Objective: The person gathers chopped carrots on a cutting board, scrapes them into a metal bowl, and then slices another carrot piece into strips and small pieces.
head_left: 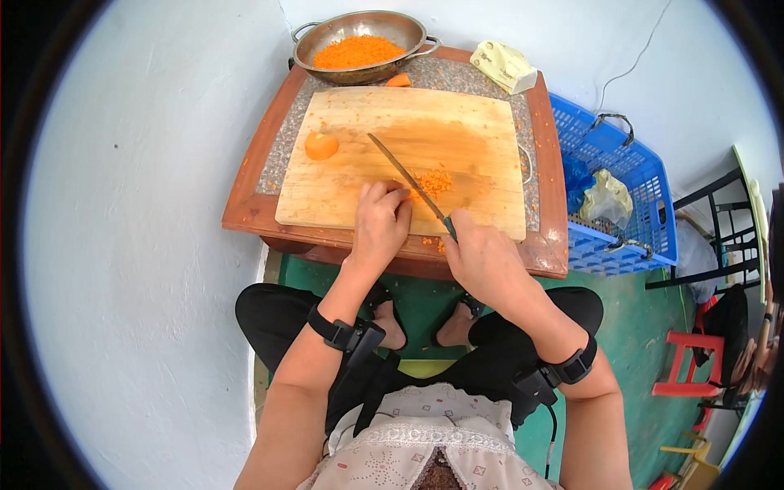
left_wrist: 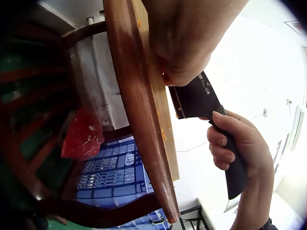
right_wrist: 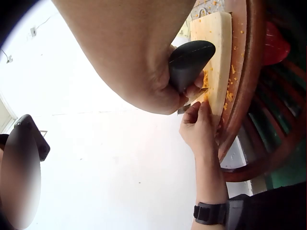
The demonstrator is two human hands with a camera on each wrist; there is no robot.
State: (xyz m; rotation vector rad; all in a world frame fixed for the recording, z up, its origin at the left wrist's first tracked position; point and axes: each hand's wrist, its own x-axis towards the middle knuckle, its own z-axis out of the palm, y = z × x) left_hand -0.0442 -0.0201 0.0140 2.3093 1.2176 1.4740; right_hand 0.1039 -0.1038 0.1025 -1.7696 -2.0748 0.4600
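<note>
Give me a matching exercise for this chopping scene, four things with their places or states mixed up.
1. Knife
2. Pan
3. Basket
4. Rounded orange piece

A. Blue, right of the table
B. On the left part of the board
C. Gripped by the right hand
D. Contains finely chopped orange bits

Pairs: 1-C, 2-D, 3-A, 4-B

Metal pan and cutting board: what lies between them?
An orange chunk sits between the pan and the cutting board, as the head view shows.
</note>
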